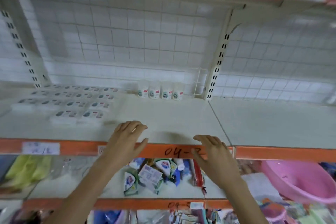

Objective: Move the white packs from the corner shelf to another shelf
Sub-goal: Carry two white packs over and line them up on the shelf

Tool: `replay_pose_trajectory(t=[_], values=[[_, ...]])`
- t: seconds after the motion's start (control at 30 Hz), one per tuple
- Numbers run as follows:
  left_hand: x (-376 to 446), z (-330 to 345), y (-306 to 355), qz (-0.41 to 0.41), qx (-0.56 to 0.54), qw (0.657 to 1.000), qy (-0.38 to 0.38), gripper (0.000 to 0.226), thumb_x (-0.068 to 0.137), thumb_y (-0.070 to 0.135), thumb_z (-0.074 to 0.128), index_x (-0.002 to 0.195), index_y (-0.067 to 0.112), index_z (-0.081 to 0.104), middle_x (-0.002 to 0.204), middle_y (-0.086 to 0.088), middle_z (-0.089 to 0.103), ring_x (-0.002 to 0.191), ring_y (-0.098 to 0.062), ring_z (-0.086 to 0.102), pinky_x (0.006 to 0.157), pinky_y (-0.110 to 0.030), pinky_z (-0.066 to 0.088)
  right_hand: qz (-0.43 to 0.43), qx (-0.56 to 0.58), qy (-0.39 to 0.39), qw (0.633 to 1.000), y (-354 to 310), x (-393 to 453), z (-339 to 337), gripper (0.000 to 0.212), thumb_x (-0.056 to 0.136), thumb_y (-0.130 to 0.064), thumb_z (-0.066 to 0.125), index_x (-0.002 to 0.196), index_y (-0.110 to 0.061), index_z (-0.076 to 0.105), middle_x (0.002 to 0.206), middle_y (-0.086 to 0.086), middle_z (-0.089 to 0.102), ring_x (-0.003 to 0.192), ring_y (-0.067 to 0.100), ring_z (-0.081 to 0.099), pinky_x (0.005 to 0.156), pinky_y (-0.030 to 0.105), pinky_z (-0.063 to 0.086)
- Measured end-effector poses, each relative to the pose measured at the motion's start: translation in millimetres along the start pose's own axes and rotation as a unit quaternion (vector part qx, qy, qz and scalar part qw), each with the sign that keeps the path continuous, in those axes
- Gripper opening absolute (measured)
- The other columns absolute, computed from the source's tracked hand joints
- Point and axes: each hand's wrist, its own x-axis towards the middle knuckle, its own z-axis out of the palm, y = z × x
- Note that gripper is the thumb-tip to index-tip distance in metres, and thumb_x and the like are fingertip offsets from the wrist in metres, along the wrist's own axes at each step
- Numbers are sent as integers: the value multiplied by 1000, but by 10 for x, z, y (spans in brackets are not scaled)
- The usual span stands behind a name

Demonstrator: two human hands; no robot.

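Several white packs [72,103] with dark and red labels lie flat in rows on the left part of a cream shelf [172,120]. At the back of the same shelf several white packs [161,92] stand upright in a row. My left hand [127,138] hovers over the shelf's front edge, fingers spread, holding nothing. My right hand [212,152] is beside it at the orange edge strip [178,152] marked 04-2, also empty with fingers apart. Motion blurs the view.
A wire grid [127,32] backs the shelf, with a slotted upright [216,71] at its right end. The neighbouring shelf board [272,123] lies to the right. Below are soap refill pouches [145,176], yellow cloths [27,169] and a pink basin [298,182].
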Motion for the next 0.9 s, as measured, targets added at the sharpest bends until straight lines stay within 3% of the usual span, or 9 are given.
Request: replay_pose_trajectory(t=[0.13, 0.23, 0.33, 0.47, 0.63, 0.7, 0.8, 0.9], values=[[-680, -230, 207, -75, 18, 997, 0, 37, 81, 37, 43, 99, 13, 65, 96, -3, 64, 89, -17, 54, 79, -28, 40, -44, 27, -49, 997, -175, -411, -24, 32, 78, -39, 45, 99, -23, 63, 90, -6, 66, 80, 19, 64, 58, 27, 51], [-1235, -429, 303, -121, 28, 991, -44, 34, 80, 38, 44, 103, 18, 59, 95, -1, 64, 84, -20, 62, 78, -27, 40, -81, 65, -81, 991, -381, -650, 117, 32, 74, -32, 61, 104, -21, 63, 90, -2, 67, 77, 22, 66, 54, 30, 52], [-1802, -728, 290, -195, 59, 976, -80, 32, 77, 38, 44, 95, 19, 63, 89, 2, 65, 78, -17, 63, 70, -26, 46, -135, 72, -135, 979, -736, -800, 328, 33, 81, -36, 56, 111, -23, 58, 103, -2, 64, 93, 23, 63, 68, 34, 53], [-2550, -1243, 173, -319, 93, 939, -89, 33, 72, 38, 44, 87, 19, 66, 82, 1, 66, 72, -21, 64, 62, -24, 48, -239, 110, -204, 943, -1409, -858, 544, 40, 93, -43, 44, 131, -27, 42, 131, -6, 49, 121, 18, 44, 95, 32, 43], [-3356, -1926, 23, -425, 159, 889, -61, 32, 68, 37, 55, 92, 20, 67, 87, -1, 69, 77, -21, 67, 65, -33, 55, -344, 169, -227, 895, -2469, -850, 677, 42, 93, -37, 47, 132, -25, 41, 132, -7, 48, 119, 15, 44, 97, 26, 35], [-3647, -2185, -101, -460, 200, 863, -57, 34, 65, 40, 54, 92, 22, 66, 87, 1, 69, 79, -20, 67, 64, -29, 54, -383, 181, -231, 876, -2932, -848, 714, 44, 91, -38, 48, 133, -27, 40, 131, -9, 47, 118, 12, 44, 97, 24, 35], [-4039, -2561, -397, -483, 213, 848, -46, 56, 50, 32, 80, 100, 30, 55, 90, 3, 67, 80, -19, 66, 64, -27, 52, -423, 197, -221, 857, -3637, -827, 753, 41, 92, -39, 46, 131, -29, 40, 131, -11, 45, 119, 9, 41, 97, 22, 33], [-4263, -2984, -761, -492, 237, 838, -3, 33, 68, 39, 57, 99, 31, 49, 92, 2, 65, 81, -24, 66, 65, -34, 52, -441, 210, -201, 849, -4322, -759, 777, 42, 93, -39, 45, 132, -29, 38, 134, -12, 44, 124, 9, 38, 101, 23, 30]])
